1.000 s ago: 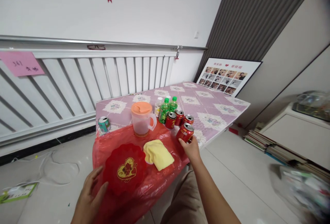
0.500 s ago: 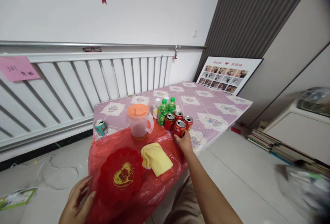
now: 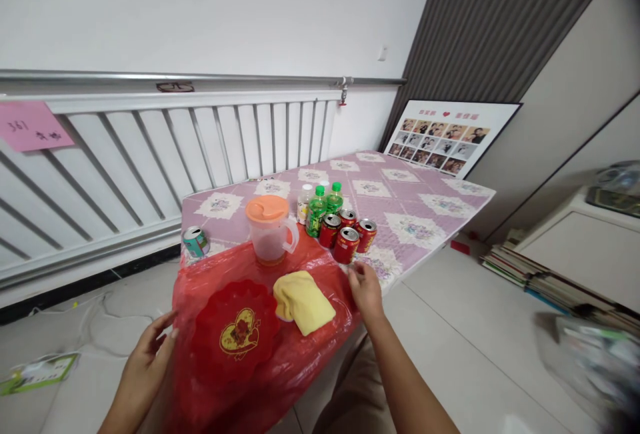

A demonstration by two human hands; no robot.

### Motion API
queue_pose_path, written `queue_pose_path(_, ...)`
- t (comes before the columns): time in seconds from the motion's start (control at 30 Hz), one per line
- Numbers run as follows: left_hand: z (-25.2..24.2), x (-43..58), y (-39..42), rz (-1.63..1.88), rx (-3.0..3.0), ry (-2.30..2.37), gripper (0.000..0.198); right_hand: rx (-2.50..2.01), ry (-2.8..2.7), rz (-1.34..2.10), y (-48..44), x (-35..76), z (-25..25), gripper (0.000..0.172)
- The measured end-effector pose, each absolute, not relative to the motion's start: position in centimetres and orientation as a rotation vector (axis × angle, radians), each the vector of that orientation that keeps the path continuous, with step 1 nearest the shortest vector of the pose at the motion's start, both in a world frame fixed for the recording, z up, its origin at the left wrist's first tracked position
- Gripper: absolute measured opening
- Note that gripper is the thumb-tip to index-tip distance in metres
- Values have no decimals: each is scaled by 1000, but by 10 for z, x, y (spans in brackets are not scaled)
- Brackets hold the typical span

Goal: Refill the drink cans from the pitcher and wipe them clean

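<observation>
Several red cans stand grouped beside green-capped bottles. My right hand is just in front of the nearest can, apart from it, fingers curled and nothing visible in them. A yellow cloth lies on the red plastic sheet, right of a red scalloped plate with a gold heart. My left hand is at the sheet's left edge, fingers apart, holding nothing. Behind the plate stands a clear pitcher with an orange lid.
A teal can stands at the table's left edge. The table has a purple floral cloth. A white radiator runs along the wall, and a photo board leans behind the far end. Cables lie on the floor at left.
My right hand has let go of the front red can and drawn back toward me. The can stays standing with the others. My left hand has risen slightly along the sheet's edge.
</observation>
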State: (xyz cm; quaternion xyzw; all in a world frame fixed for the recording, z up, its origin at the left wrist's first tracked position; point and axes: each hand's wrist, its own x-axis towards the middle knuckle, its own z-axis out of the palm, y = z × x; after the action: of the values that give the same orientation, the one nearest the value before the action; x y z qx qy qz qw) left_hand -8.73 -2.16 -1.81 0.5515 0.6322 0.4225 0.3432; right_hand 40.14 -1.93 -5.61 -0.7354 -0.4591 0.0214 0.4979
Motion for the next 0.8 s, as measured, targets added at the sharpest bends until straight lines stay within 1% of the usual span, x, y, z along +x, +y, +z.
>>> queue_pose_path(0.1,-19,-88,-2,1105,1375,1629,61,-1834,-1308,49,-43,381,-59,34)
queue_pose_path(0.23,-24,-81,4,1099,1323,1641,60,-1954,-1404,3,-62,364,-64,37)
queue_pose_path(0.4,-32,-79,-10,1100,1284,1675,55,-2059,-1423,-50,-72,365,-71,37)
queue_pose_path(0.5,-35,-82,-18,1093,1283,1650,55,-2073,-1440,-68,-74,367,-73,39)
queue_pose_path(0.67,-41,-91,-35,1122,1340,1622,61,-2066,-1431,-109,-77,368,-75,45)
queue_pose_path(0.8,-54,-99,-59,1111,1447,1519,78,-2079,-1433,-106,-84,366,-78,38)
